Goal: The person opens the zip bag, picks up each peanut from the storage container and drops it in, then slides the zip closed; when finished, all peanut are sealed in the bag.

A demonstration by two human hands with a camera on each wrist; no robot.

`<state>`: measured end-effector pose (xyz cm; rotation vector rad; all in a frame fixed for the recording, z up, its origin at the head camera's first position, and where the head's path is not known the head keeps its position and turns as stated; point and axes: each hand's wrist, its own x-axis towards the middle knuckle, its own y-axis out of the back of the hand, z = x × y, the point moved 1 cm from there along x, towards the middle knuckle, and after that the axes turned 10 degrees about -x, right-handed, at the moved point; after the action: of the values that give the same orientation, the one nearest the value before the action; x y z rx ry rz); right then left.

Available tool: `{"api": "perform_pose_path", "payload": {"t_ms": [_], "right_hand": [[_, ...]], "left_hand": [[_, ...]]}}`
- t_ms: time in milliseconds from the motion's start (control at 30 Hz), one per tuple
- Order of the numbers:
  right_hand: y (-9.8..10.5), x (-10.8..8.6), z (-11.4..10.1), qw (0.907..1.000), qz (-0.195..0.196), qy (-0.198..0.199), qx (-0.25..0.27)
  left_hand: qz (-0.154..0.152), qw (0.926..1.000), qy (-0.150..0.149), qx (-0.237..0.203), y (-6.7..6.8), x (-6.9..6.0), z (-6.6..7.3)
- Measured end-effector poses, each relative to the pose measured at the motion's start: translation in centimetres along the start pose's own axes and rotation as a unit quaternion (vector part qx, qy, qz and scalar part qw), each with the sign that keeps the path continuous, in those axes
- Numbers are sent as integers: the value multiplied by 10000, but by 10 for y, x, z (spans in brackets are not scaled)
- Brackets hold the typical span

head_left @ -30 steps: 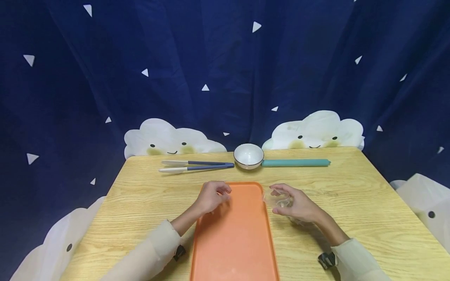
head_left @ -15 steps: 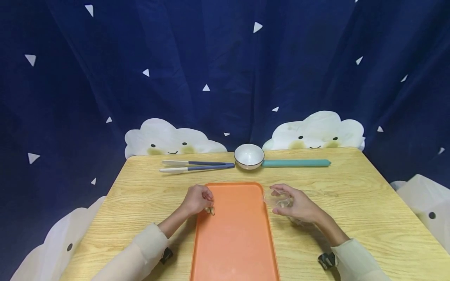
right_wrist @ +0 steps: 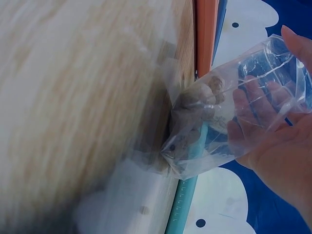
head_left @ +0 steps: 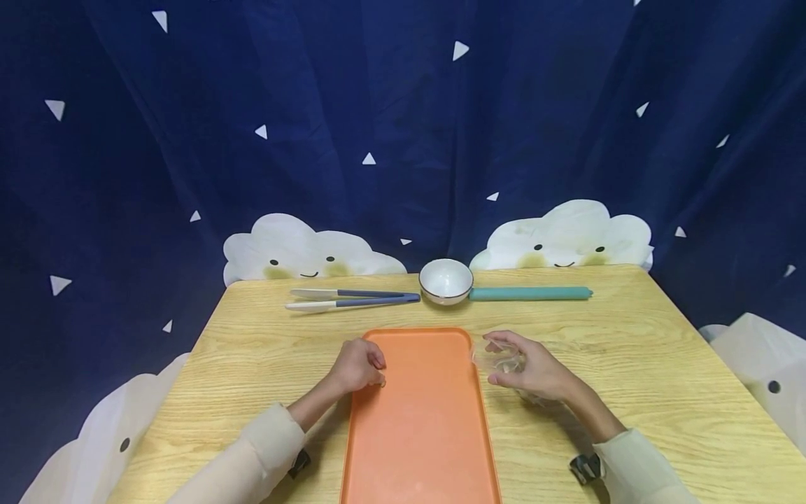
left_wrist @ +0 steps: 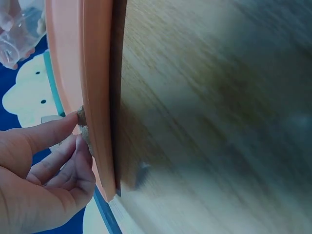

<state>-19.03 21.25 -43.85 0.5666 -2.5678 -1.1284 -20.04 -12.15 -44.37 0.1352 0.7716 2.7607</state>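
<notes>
My left hand (head_left: 356, 365) is at the left rim of the orange tray (head_left: 423, 434), thumb and fingertips pinching a small tan peanut (left_wrist: 81, 116). A sliver of it shows below the fingers in the head view. In the left wrist view a second tan piece (left_wrist: 86, 132) lies close beside it along the rim. On the tray's right side, my right hand (head_left: 540, 369) holds a clear plastic bag (head_left: 502, 358), thumb and fingers curved round its mouth. Several brownish lumps (right_wrist: 214, 87), which look like more peanuts, sit low in the bag in the right wrist view.
Behind the tray a white bowl (head_left: 446, 280) stands between blue tongs with pale tips (head_left: 352, 299) on the left and a teal roll (head_left: 530, 293) on the right. The wooden table (head_left: 271, 350) ends at a dark blue curtain (head_left: 403, 126).
My left hand moved left and slightly down from above the tray to its left rim, where its fingers now cover most of the peanuts seen half a second ago. My right hand stays put.
</notes>
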Motion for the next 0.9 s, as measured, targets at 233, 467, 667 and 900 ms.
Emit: {"api": "perform_pose_path", "payload": {"t_ms": [233, 467, 667, 900], "right_hand": [[0, -1, -1, 10000, -21, 5, -3], [0, -1, -1, 10000, -13, 7, -11], [1, -1, -3, 10000, -31, -17, 1], [1, -1, -3, 10000, -25, -7, -7]], "left_hand": [[-247, 9993, -168, 245, -4, 0, 0], [-463, 9984, -90, 315, -6, 0, 1], [-650, 9978, -19, 117, -6, 2, 3], [-497, 9982, -328, 9, -5, 10, 17]]}}
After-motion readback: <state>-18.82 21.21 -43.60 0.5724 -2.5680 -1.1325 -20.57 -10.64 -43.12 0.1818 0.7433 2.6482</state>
